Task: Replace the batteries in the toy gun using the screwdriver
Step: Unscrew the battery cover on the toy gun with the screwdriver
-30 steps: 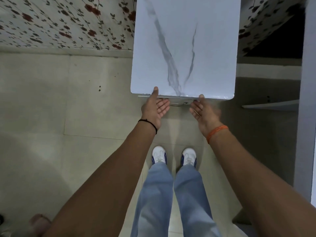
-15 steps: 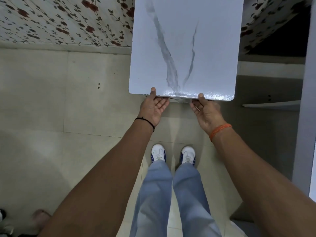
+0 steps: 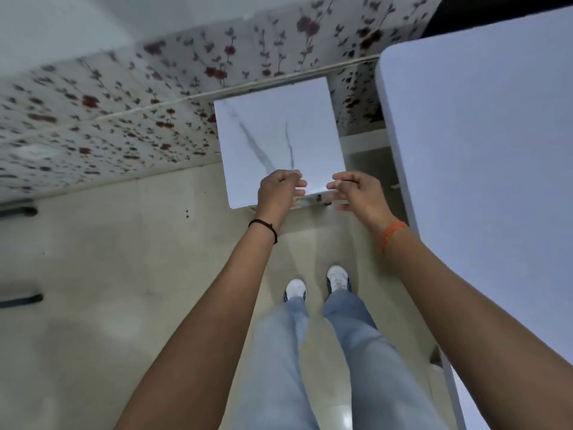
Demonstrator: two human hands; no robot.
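Note:
No toy gun, screwdriver or batteries show in the head view. A small white marble-patterned table (image 3: pixel 279 125) stands against the floral wall, and its top is bare. My left hand (image 3: pixel 277 192), with a black wrist band, hovers over the table's front edge with loosely curled fingers and nothing in it. My right hand (image 3: pixel 356 192), with an orange wrist band, hovers beside it at the front right corner, also holding nothing. The fingertips of both hands point toward each other, a small gap apart. The picture is blurred by motion.
A large plain white table (image 3: pixel 483 187) fills the right side, close to my right arm. A floral-papered wall (image 3: pixel 124 119) runs behind. My feet in white shoes (image 3: pixel 316 285) stand on a pale tiled floor (image 3: pixel 108 274). Two dark bars (image 3: pixel 18 299) show at the far left.
Both hands have let go of the small table's front edge and turned palms-down above it. The view has swung and pulled back, bringing the large white table in at right.

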